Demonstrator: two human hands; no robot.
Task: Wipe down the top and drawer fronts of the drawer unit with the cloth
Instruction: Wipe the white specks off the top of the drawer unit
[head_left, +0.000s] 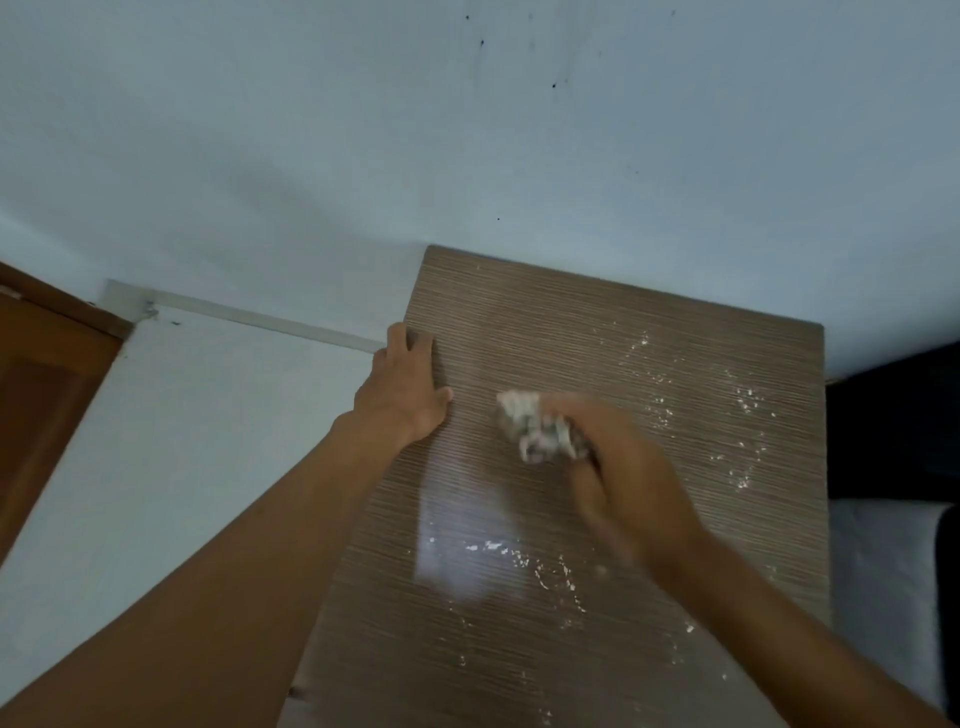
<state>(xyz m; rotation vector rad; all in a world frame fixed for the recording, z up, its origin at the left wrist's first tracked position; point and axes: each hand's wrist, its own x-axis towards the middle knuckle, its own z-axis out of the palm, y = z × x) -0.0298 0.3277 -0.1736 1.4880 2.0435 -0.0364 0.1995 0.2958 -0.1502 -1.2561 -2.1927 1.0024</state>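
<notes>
The drawer unit's top (545, 322) is a brown wood-grain panel standing against a pale wall. White specks and wet streaks lie on its right and near parts. My right hand (623, 478), blurred by motion, grips a crumpled white cloth (540, 431) and holds it against the middle of the top. My left hand (405, 389) lies flat with straight fingers on the top's left edge. The drawer fronts are out of sight.
A pale wall (467, 130) rises behind the unit. White floor (156, 441) lies to the left, with a brown wooden door (47, 384) at the far left. A dark object (898, 431) and something white (883, 571) sit right of the unit.
</notes>
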